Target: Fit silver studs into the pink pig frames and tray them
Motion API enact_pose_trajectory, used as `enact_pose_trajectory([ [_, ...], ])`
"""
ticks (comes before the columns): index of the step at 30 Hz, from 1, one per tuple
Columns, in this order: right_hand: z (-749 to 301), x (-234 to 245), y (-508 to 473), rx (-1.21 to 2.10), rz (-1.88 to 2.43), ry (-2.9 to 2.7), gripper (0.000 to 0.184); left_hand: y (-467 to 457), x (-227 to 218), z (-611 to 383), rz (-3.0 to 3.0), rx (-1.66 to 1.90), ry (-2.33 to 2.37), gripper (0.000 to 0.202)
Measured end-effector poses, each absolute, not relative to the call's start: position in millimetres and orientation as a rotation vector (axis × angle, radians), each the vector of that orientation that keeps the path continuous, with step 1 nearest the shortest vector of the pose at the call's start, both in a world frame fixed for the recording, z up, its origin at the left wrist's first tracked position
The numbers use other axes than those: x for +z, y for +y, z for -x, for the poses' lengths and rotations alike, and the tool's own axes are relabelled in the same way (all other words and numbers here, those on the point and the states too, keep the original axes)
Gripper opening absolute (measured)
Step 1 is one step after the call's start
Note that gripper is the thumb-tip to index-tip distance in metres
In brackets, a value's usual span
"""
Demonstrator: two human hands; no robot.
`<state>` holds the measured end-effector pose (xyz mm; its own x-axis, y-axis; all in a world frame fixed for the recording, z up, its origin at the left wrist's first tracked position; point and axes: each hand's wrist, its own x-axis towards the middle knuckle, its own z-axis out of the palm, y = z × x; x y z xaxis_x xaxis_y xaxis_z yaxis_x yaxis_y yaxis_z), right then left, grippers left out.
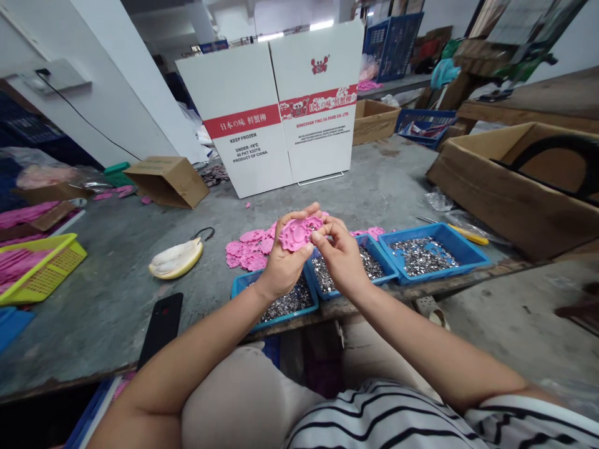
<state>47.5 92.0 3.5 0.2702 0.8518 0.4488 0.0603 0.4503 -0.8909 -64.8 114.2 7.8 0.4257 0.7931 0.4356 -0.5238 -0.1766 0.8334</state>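
A pink, soft-looking moulded piece (296,233) with a round raised centre and scalloped edge is held up above the trays. My left hand (283,265) grips it from the left, thumb along its lower edge and fingers behind. My right hand (344,255) is closed at its right side, with thumb and index finger pinching there. A tiny shiny spot shows by the right thumb, too small to make out. Behind and below lie more pink pieces (246,251) in a loose pile. Under my hands stand a left blue tray (239,288) and a middle blue tray (390,272), holding small metal parts.
Another blue tray (477,257) of metal parts sits at right, near a yellow-handled tool (468,234). White carton panels (322,143) stand ahead. On the left are a phone (161,324), a pale yellow dish-like object (176,260), a yellow basket (65,262) and an open cardboard box (182,181).
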Motion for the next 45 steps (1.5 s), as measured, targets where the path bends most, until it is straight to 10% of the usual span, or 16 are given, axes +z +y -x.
enact_pose_trajectory([
  [45,-65,21,92,0.721,1.061,-1.303,0.016,111,14,62,-1.132,1.153,0.327,0.05],
])
